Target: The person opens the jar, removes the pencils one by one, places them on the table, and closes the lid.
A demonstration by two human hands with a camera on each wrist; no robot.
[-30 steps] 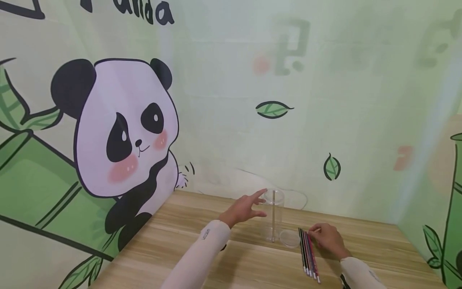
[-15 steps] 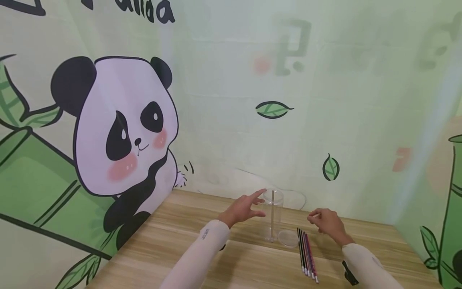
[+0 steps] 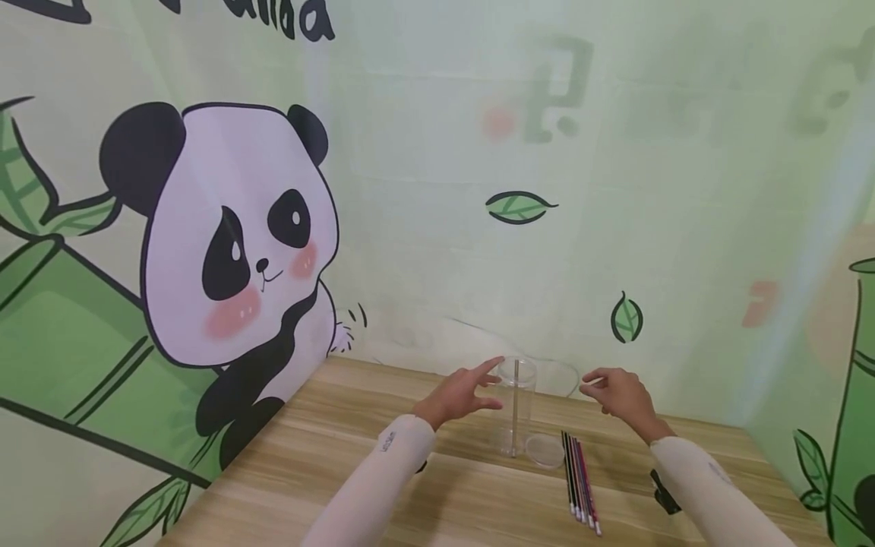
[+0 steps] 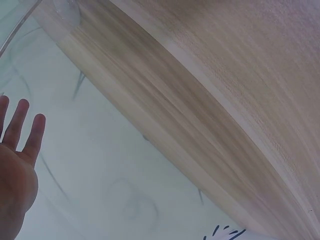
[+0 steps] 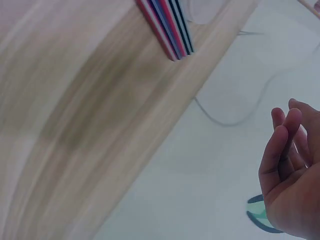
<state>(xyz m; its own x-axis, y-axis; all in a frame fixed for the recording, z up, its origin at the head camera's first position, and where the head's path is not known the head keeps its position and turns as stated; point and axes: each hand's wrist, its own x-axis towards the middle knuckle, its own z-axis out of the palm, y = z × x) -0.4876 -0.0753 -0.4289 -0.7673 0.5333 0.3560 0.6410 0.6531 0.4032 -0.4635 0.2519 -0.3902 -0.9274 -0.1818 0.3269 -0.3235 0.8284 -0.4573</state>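
Observation:
A clear cylinder (image 3: 525, 414) stands upright on the table, with one thin pencil (image 3: 516, 410) upright inside it. My left hand (image 3: 461, 395) is at the cylinder's left side, forefinger stretched to its rim and thumb lower down; in the left wrist view this hand (image 4: 17, 170) shows straight fingers. Raised right of the cylinder, my right hand (image 3: 623, 399) has loosely bent fingers, and the right wrist view shows nothing in that hand (image 5: 292, 175). Several pencils (image 3: 579, 482), dark, blue and pink, lie side by side below it. A round clear lid (image 3: 544, 450) lies between cylinder and pencils.
The wooden table (image 3: 328, 441) ends at the back against a pale green wall cloth (image 3: 424, 251) with a printed panda (image 3: 239, 243) and leaves. A thin cord-like line (image 3: 577, 372) shows at the wall's foot behind the cylinder.
My right hand has lifted off the pencils and moved up, away from them, to above the table's back edge. My left hand stays at the cylinder. The pencils and lid have stayed put.

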